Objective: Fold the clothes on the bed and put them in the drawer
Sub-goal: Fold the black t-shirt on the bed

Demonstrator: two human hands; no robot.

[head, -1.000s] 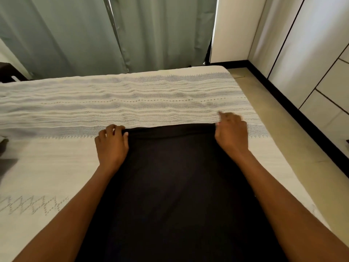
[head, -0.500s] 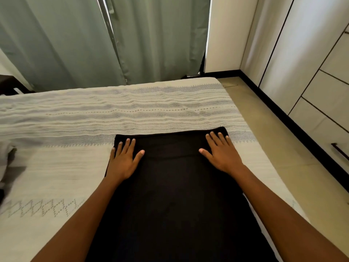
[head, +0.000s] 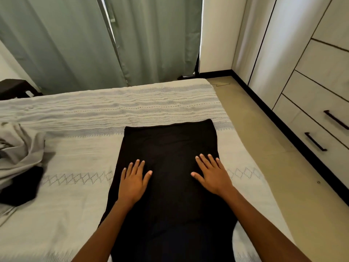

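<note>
A black garment [head: 170,148] lies spread flat in a long strip on the bed [head: 75,205], its far edge straight and squared off against the striped band of the pale bedspread [head: 132,108], its near end running out of view at the bottom of the frame. Both hands rest palm-down on it, fingers straight and spread, gripping nothing: the left hand [head: 134,181] sits near the cloth's left edge, the right hand [head: 212,173] near its right edge, the two well apart with bare black fabric between them. At the left edge of the bed lies a crumpled heap of grey clothing [head: 17,148] with another dark piece [head: 20,186] just beside it, touching. To the right, across a strip of tan floor [head: 283,176], stands a white cabinet with drawers [head: 317,114] closed, each with a dark bar handle [head: 336,120]. Grey-green curtains [head: 75,38] hang behind the bed's far side.
</note>
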